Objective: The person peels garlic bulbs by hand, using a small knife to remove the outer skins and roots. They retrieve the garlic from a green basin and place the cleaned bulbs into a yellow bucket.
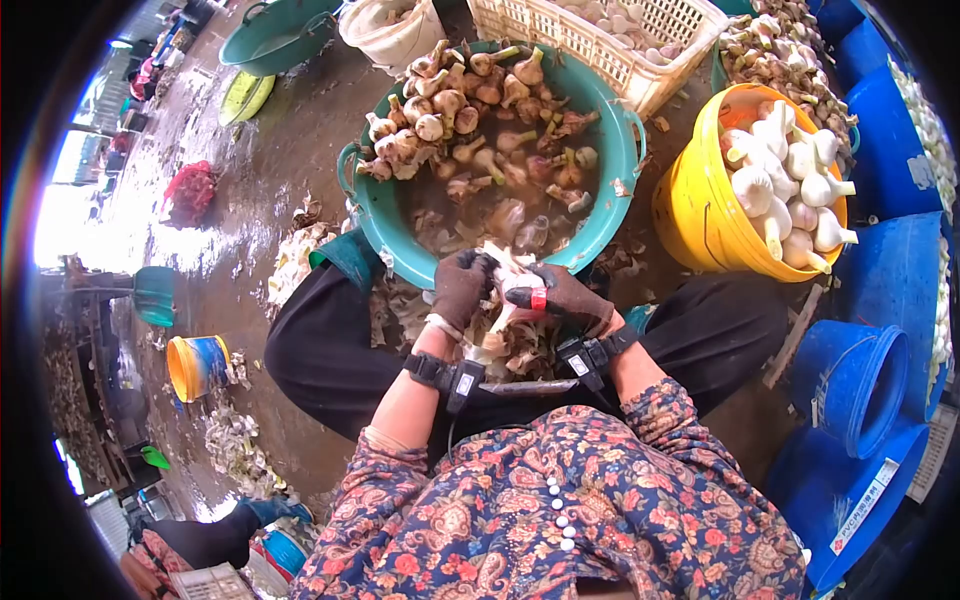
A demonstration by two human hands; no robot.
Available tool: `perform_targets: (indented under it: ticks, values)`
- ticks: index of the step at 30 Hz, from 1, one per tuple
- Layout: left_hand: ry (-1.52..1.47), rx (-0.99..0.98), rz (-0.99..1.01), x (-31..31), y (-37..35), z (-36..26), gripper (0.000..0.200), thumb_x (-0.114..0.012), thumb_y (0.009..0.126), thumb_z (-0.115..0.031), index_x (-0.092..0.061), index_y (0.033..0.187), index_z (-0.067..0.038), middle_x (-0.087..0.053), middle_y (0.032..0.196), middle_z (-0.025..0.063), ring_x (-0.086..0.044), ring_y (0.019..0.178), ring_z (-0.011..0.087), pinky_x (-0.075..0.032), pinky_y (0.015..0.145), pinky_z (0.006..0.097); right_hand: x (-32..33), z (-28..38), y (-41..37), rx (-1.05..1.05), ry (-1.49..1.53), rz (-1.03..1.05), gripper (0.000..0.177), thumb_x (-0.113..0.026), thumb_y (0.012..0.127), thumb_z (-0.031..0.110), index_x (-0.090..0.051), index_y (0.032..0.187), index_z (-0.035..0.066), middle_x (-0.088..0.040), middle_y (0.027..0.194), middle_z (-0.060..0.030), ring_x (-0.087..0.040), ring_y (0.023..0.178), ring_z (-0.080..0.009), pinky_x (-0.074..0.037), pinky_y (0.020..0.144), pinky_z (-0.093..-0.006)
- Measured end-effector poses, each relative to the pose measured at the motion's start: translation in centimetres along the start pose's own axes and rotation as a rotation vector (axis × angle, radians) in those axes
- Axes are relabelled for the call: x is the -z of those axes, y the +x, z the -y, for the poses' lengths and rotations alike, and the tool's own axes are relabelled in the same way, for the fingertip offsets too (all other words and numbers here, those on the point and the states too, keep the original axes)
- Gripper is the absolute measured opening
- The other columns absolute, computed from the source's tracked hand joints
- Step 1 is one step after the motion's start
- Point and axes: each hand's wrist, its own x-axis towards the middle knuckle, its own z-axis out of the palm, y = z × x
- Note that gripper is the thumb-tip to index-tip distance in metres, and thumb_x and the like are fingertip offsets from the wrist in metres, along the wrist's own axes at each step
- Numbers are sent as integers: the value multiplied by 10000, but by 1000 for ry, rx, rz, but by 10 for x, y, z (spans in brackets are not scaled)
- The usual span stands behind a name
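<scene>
My left hand [463, 289] and my right hand [562, 298], both in dark gloves, are closed on one garlic bulb [512, 272] between them. Pale loose skin hangs from this bulb, and a red band circles a finger of my right hand. The hands are at the near rim of a green tub [400, 258]. Brownish water fills the tub, with unpeeled garlic bulbs [440, 103] heaped at its far left and others partly under water. Beneath my hands, between the legs, lies a pile of peeled garlic skins [528, 350].
At the right stands a yellow bucket [690, 205] of cleaned white garlic bulbs [785, 180]. A cream crate [640, 80] and a white bucket [395, 40] sit behind the tub. Blue barrels [850, 385] line the right side. Wet floor with scattered skins [240, 450] extends left.
</scene>
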Motion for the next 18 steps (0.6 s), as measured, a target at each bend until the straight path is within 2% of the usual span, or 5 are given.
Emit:
perform_targets:
  ticks: [6,7,9,14,18]
  values:
    - [433,-3,-375,23,5,-4,275,-605,844,-260,-659,886,6,-661,729,135,-607,623,200,-466,575,336,-6,17,-8,131,332,-15,537,-650,780,167,-451,1237,-32,-569,1100,-40,-533,960,-97,-442,822,-232]
    - [-168,-13,-241,34,13,17,376,-640,817,-336,-634,831,40,-651,704,120,-587,577,205,-470,538,347,-2,22,-11,133,329,-17,537,-650,780,167,-451,1237,-32,-569,1100,-40,-533,960,-97,-442,822,-232]
    - [504,39,-146,52,28,37,476,-627,829,-425,-626,827,51,-636,684,75,-571,529,175,-481,506,308,2,28,-13,115,406,-26,511,-621,802,174,-450,1243,-21,-571,1084,-32,-536,947,-93,-444,822,-229]
    - [-83,431,362,18,-31,-42,566,-475,892,-545,-593,1014,-6,-625,759,47,-584,582,127,-462,503,257,1,-1,6,213,312,-130,519,-598,807,108,-421,1282,-8,-536,1138,-65,-517,1009,-116,-437,875,-259]
    - [31,-412,528,-4,-68,-33,399,-465,959,-319,-498,1203,-6,-606,1060,57,-569,934,145,-455,859,303,2,-10,4,222,267,-266,483,-544,815,28,-421,1280,-11,-526,1198,-79,-519,1059,-163,-402,938,-281]
